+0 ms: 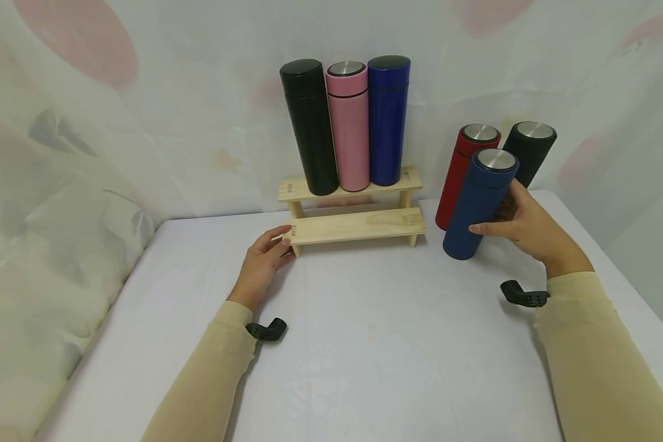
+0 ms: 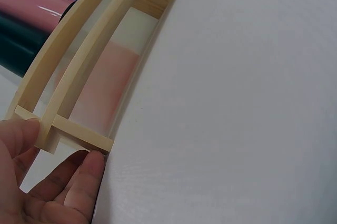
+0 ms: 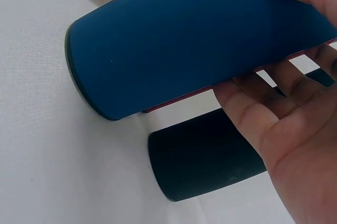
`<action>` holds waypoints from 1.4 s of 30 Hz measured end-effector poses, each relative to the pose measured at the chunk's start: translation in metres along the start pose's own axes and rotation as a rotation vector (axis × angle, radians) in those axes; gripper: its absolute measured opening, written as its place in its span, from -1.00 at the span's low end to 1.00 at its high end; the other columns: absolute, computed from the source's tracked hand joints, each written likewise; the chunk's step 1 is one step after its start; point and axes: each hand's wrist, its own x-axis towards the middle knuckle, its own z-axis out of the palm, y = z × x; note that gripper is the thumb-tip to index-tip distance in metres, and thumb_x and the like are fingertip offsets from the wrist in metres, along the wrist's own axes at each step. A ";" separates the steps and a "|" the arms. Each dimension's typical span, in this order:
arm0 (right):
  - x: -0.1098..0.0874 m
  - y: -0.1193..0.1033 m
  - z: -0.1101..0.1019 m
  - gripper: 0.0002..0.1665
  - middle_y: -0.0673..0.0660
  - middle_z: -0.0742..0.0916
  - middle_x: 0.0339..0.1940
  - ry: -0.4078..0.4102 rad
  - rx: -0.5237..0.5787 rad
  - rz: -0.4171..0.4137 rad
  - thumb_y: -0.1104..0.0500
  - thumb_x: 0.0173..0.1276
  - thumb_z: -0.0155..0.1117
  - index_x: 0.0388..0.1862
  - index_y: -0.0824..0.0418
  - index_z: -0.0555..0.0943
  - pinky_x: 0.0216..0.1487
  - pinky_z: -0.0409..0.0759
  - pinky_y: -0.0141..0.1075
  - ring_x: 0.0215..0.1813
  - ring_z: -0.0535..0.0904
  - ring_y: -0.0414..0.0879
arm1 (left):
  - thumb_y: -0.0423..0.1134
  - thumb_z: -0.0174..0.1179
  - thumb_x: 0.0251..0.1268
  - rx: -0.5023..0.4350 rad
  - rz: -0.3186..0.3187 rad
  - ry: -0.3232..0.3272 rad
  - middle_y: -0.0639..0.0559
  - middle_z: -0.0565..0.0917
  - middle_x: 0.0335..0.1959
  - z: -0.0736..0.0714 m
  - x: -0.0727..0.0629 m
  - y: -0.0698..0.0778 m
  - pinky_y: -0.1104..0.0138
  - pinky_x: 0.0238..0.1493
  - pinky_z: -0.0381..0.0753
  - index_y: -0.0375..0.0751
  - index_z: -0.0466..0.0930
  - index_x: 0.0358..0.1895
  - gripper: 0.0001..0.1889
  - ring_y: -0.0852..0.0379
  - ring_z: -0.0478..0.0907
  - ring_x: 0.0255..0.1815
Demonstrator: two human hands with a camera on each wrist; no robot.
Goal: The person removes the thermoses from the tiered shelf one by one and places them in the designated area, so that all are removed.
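My right hand [image 1: 536, 233] grips a matte blue thermos flask [image 1: 477, 205], thumb on the near side and fingers curled behind it. In the right wrist view the blue flask's base is close over the white tabletop. A red flask [image 1: 458, 178] and a black flask [image 1: 532, 144] stand right behind it. At the two-step wooden stand [image 1: 359, 226], my left hand [image 1: 261, 264] pinches the left end of the lower step, with fingertips beside its leg in the left wrist view. The upper step bears a dark green flask [image 1: 312, 129], a pink flask [image 1: 350, 135] and a glossy blue flask [image 1: 388, 129].
A white cloth covers the table [image 1: 364, 350]. Behind it hangs a pale curtain [image 1: 199, 110] with pink patches, and more patterned fabric [image 1: 50, 264] runs along the left side. Each wrist wears a small black camera mount [image 1: 525, 294].
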 end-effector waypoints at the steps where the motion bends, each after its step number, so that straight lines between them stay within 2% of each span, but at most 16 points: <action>1: 0.000 0.000 0.000 0.24 0.18 0.52 0.54 0.002 -0.005 0.001 0.42 0.34 0.62 0.78 -0.16 0.15 0.23 0.63 -0.46 0.33 0.59 -0.03 | -0.28 0.16 0.75 -0.001 -0.001 0.000 -0.28 0.49 0.43 0.000 0.000 0.000 0.12 0.37 0.65 -0.22 0.49 0.56 -0.56 -0.16 0.54 0.40; 17: -0.001 -0.003 -0.002 0.20 0.15 0.55 0.49 0.006 -0.010 0.027 0.42 0.34 0.62 0.75 -0.13 0.17 0.21 0.64 -0.46 0.28 0.63 -0.07 | -0.24 0.17 0.76 0.016 -0.009 -0.001 -0.26 0.47 0.46 0.000 0.001 0.000 0.13 0.39 0.63 -0.18 0.50 0.57 -0.55 -0.16 0.52 0.43; 29: -0.001 -0.005 -0.004 0.17 0.18 0.49 0.56 0.008 0.004 0.053 0.33 0.43 0.59 0.78 -0.14 0.11 0.19 0.65 -0.46 0.33 0.58 -0.04 | -0.26 0.16 0.76 0.014 -0.016 0.008 -0.27 0.46 0.45 0.000 0.000 0.000 0.13 0.38 0.63 -0.20 0.49 0.57 -0.55 -0.17 0.52 0.43; 36: -0.006 -0.015 -0.007 -0.05 0.09 0.54 0.43 0.048 0.043 0.013 0.42 0.47 0.49 0.63 -0.08 0.25 0.18 0.64 -0.46 0.28 0.59 -0.04 | -0.25 0.17 0.76 0.019 -0.013 0.007 -0.23 0.47 0.47 0.001 0.000 0.001 0.12 0.39 0.63 -0.20 0.50 0.56 -0.55 -0.16 0.53 0.42; 42: -0.008 -0.022 -0.014 -0.13 0.14 0.59 0.33 0.084 0.084 -0.072 0.51 0.45 0.42 0.59 0.00 0.35 0.13 0.65 -0.45 0.19 0.63 0.00 | -0.25 0.16 0.76 0.019 -0.015 0.011 -0.27 0.48 0.44 0.000 0.000 0.000 0.13 0.38 0.64 -0.18 0.50 0.56 -0.56 -0.15 0.54 0.41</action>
